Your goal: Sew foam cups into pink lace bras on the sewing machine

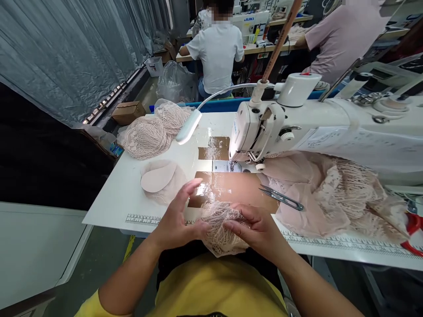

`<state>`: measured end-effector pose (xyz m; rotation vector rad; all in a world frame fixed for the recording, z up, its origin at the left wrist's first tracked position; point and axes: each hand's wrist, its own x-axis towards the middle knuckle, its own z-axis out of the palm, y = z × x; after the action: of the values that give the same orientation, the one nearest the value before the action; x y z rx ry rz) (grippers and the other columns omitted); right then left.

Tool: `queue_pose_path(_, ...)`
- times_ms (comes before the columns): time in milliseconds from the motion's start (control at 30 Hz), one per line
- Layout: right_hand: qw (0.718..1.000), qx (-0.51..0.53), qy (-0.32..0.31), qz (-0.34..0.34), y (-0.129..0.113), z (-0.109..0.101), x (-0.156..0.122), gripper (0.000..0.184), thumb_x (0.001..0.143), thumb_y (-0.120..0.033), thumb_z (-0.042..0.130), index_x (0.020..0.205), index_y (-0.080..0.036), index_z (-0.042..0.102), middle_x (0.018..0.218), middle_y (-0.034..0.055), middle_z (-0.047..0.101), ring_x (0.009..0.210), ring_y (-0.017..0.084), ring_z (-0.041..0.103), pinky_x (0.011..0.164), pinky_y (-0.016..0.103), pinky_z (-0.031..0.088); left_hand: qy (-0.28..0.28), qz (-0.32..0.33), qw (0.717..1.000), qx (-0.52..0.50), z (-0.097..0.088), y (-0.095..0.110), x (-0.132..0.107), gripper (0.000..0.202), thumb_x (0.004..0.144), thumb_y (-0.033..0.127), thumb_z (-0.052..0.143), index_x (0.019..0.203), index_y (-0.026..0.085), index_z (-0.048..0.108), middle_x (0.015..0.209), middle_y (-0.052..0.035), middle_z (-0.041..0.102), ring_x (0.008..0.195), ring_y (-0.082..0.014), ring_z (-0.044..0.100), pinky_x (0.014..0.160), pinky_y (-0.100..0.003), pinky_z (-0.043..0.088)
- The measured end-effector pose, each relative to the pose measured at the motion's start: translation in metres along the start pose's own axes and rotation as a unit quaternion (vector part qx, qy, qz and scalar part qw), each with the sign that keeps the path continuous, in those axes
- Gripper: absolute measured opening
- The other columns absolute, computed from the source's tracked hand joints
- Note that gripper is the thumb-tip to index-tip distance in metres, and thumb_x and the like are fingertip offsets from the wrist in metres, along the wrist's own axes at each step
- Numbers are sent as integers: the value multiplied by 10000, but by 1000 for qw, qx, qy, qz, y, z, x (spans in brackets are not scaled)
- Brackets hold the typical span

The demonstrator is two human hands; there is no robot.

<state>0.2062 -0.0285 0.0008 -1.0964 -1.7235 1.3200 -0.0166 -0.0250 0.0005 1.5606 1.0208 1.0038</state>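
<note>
Close to my body, at the table's front edge, is a bunched beige lace piece (222, 229), rounded like a cup. My right hand (256, 224) is closed on its right side, thumb in front and fingers behind. On the other side, my left hand (181, 218) has its fingers stretched apart, and its thumb tip meets the lace's left edge. Beyond the lace stands a white sewing machine (254, 127), its needle area lit. Black thread snips (280, 197) lie to the right on pale pink fabric (307, 202).
Left on the white table (112, 202) lie pale round pads (161, 178) and a heap of beige lace (148, 134). A lamp (190, 125) hangs over the table. Red-handled scissors (413, 231) rest at the right edge. Two people (218, 53) sit at machines behind.
</note>
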Motion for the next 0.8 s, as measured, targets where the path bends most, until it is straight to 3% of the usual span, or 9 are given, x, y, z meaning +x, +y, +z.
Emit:
queue_pose_path(67,1000,-20,-5,-14,-7,1,1,159,835,-351,633,794,-198,650,763,11,679,695,155,608,641,252,465,-82,3,994,67,-1,13,9,640,693,287,754,1280,218,509,1308,-97,521,1207,-275,470,1023,-364,389)
queue_pose_path(133,999,-34,0,-26,-11,1,2,125,826,-325,650,809,-202,639,751,0,679,682,144,610,623,236,458,-153,-20,986,68,2,22,16,357,743,267,702,1075,181,603,1002,-50,618,910,-192,571,814,-283,464)
queue_pose_path(200,998,-45,7,-34,-12,-1,3,119,835,-316,642,800,-202,636,733,-4,672,667,138,605,607,230,451,-184,-40,981,49,6,26,21,128,783,209,633,896,155,607,787,3,563,706,-121,512,648,-223,420)
queue_pose_path(267,998,-50,11,-44,-12,-5,4,136,861,-311,609,789,-200,643,732,0,665,677,140,606,616,236,453,-184,-41,981,38,10,26,25,34,784,159,596,811,144,580,722,26,503,658,-96,458,598,-203,372)
queue_pose_path(500,995,-34,73,-63,-9,-10,9,189,849,-259,616,671,-196,617,754,9,685,706,140,626,633,235,467,-191,-59,979,29,14,26,33,97,755,108,566,841,126,607,717,22,506,660,-98,443,593,-207,356)
queue_pose_path(667,992,-53,109,-35,-5,-12,11,237,816,-277,633,604,-193,566,656,10,657,627,141,596,560,238,438,-199,-57,978,-9,16,24,40,223,810,274,624,963,114,640,813,-27,588,727,-132,510,653,-228,407)
queue_pose_path(800,990,-75,124,3,-2,-15,13,271,791,-339,652,584,-197,551,613,12,632,585,141,566,529,245,419,-186,-63,980,-14,20,19,44,273,886,366,540,898,113,643,772,-38,588,700,-134,518,629,-225,409)
